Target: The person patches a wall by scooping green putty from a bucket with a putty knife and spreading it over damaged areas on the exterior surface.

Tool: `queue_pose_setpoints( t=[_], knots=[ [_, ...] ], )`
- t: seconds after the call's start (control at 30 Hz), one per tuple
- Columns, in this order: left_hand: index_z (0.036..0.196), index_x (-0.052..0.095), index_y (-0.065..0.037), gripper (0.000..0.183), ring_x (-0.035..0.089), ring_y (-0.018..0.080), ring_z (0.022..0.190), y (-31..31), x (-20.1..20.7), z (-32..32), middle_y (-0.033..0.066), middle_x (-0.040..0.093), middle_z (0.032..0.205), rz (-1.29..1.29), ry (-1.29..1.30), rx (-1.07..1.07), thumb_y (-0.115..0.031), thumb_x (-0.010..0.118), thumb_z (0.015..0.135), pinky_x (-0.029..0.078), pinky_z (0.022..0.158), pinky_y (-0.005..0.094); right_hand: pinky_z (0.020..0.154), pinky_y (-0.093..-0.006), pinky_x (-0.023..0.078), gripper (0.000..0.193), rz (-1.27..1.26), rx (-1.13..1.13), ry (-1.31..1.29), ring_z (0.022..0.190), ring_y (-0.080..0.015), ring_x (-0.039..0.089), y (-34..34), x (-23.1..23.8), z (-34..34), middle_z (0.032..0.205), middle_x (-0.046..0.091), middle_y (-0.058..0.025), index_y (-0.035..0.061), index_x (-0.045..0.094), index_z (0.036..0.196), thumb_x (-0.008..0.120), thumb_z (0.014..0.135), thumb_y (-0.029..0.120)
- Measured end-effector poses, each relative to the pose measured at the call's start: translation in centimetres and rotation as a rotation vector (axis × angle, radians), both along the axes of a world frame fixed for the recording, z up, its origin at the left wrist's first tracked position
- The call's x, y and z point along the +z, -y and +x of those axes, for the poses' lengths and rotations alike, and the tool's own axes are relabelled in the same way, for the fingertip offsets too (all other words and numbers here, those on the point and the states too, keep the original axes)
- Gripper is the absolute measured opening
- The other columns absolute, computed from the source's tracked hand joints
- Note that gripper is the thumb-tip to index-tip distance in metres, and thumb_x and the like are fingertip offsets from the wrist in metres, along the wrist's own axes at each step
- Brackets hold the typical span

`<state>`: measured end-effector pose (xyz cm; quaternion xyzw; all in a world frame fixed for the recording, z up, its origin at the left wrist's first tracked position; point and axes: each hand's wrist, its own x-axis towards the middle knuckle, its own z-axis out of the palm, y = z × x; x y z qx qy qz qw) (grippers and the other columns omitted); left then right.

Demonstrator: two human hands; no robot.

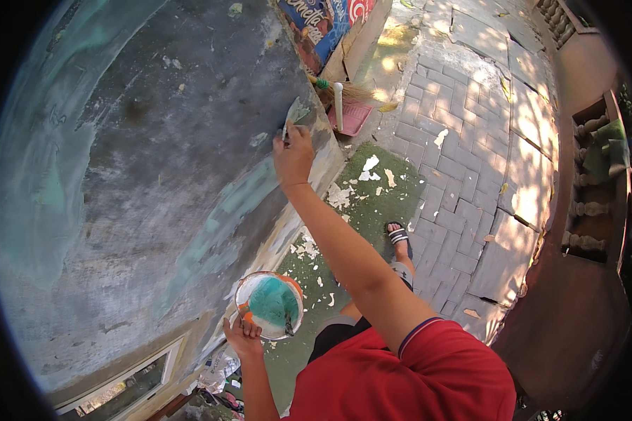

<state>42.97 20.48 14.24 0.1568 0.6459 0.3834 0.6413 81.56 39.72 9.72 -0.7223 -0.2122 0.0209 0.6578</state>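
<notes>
My right hand [294, 156] is raised to the dark grey wall [189, 133], its fingers closed on a putty knife [286, 133] that is mostly hidden. Next to its fingertips a small smear of teal putty [298, 111] shows near the wall's edge. Lower down, my left hand [244, 338] grips the rim of a round white-and-orange tub [241, 289]. Teal putty [270, 298] covers much of the tub's inside, and a dark-handled tool [288, 323] leans in it. Broad teal streaks [225, 217] mark the wall.
Pale paint flakes [369, 165] lie on a green mat [393, 158] beside the wall. A broom [354, 92] and pink dustpan [351, 119] stand past the wall corner. Grey paving [463, 189] runs along the right, bordered by a balustrade [588, 209]. A window [130, 386] sits at lower left.
</notes>
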Motion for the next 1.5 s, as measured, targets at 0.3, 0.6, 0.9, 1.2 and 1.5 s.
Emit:
queue_pose_setpoints(
  t=[0.3, 0.6, 0.9, 1.2, 1.5],
  knots=[
    [0.104, 0.060, -0.001, 0.058, 0.026, 0.0093, 0.047, -0.9, -1.4, -3.0, -0.0041, 0.027, 0.054, -0.028, -0.044, 0.002, -0.055, 0.041, 0.095, 0.028, 0.050, 0.0278, 0.077, -0.0407, 0.049, 0.044, -0.146, -0.148, -0.098, 0.090, -0.0317, 0.058, 3.3, -1.6, 1.5, 0.098, 0.053, -0.0127, 0.0032, 0.060, 0.124, 0.065, 0.081, 0.006],
    [0.104, 0.057, 0.000, 0.056, 0.028, 0.0114, 0.046, -1.6, -2.3, -0.9, -0.0027, 0.028, 0.053, -0.092, -0.041, -0.058, -0.053, 0.041, 0.095, 0.029, 0.049, 0.0290, 0.070, -0.0384, 0.049, 0.040, 0.005, -0.011, 0.010, 0.078, -0.0285, 0.059, 3.0, 1.4, -1.8, 0.091, 0.055, -0.0098, 0.0029, 0.065, 0.119, 0.066, 0.079, 0.005],
    [0.103, 0.057, 0.001, 0.055, 0.030, 0.0115, 0.048, -1.7, -3.6, 1.9, -0.0023, 0.028, 0.054, -0.093, -0.039, -0.218, -0.052, 0.042, 0.096, 0.031, 0.051, 0.0291, 0.070, -0.0387, 0.050, 0.040, -0.050, -0.100, 0.073, 0.083, -0.0293, 0.059, 0.8, -1.2, 1.5, 0.090, 0.054, -0.0098, 0.0032, 0.066, 0.116, 0.068, 0.076, 0.005],
    [0.107, 0.055, 0.003, 0.056, 0.031, 0.0112, 0.048, -0.9, -3.9, 3.6, -0.0023, 0.029, 0.054, -0.079, -0.057, -0.266, -0.050, 0.042, 0.097, 0.032, 0.052, 0.0285, 0.068, -0.0383, 0.050, 0.044, -0.084, -0.192, 0.025, 0.083, -0.0281, 0.058, 2.7, -1.7, 3.5, 0.090, 0.053, -0.0087, 0.0034, 0.065, 0.117, 0.070, 0.074, 0.006],
    [0.107, 0.055, 0.003, 0.054, 0.030, 0.0107, 0.049, -0.4, -4.1, 3.2, -0.0029, 0.029, 0.055, -0.091, -0.088, -0.225, -0.049, 0.042, 0.098, 0.031, 0.052, 0.0280, 0.068, -0.0384, 0.050, 0.038, 0.043, -0.055, 0.051, 0.079, -0.0295, 0.059, 3.8, 1.3, -1.4, 0.089, 0.054, -0.0088, 0.0038, 0.066, 0.114, 0.068, 0.076, 0.006]
  ],
)
